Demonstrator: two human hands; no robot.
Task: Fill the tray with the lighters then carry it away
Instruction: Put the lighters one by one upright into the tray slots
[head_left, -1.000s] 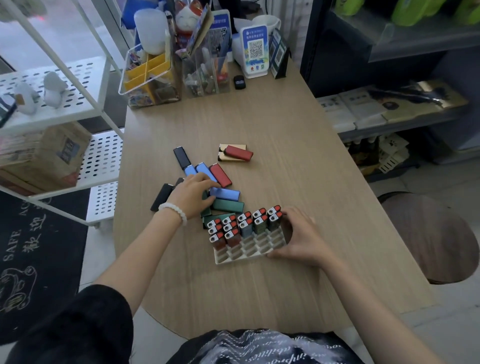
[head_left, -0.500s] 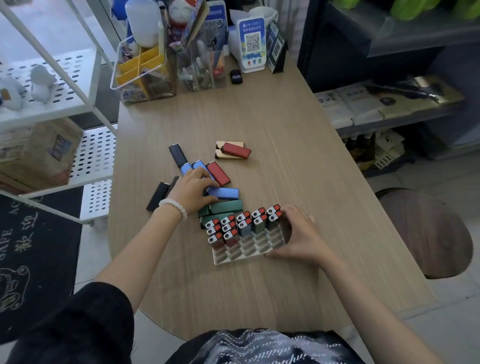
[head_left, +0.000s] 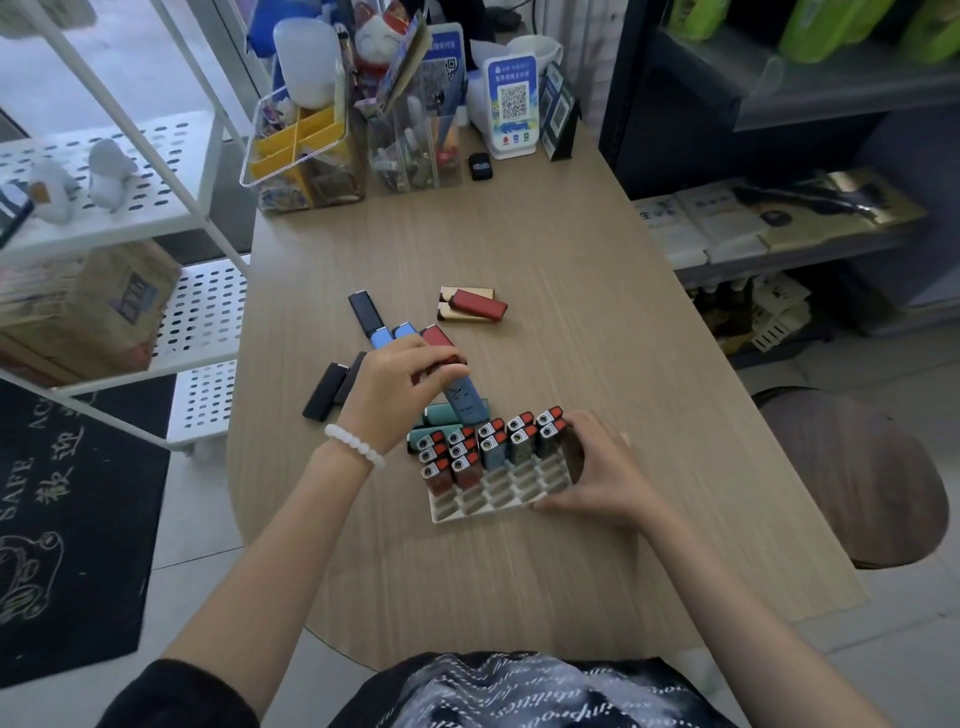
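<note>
A white slotted tray (head_left: 493, 501) lies on the wooden table (head_left: 571, 312), its back rows holding several upright lighters (head_left: 491, 444) with red caps. My right hand (head_left: 597, 467) grips the tray's right edge. My left hand (head_left: 400, 389) pinches a blue-grey lighter (head_left: 467, 402), lifted at a slant just behind the tray. Loose lighters lie behind it: green ones (head_left: 441, 415), a red one (head_left: 439, 338), blue ones (head_left: 384, 336), black ones (head_left: 327, 389), and a red one on a tan one (head_left: 478, 304).
Clear organiser boxes (head_left: 306, 156) and a QR code stand (head_left: 511, 106) crowd the table's far end. A white perforated shelf rack (head_left: 130, 218) stands at the left, a dark shelf unit (head_left: 779, 156) at the right. A round stool (head_left: 857, 473) sits by the table's right side.
My left hand has closed on a blue-grey lighter from the pile and raised it toward the tray. My right hand has stayed on the tray.
</note>
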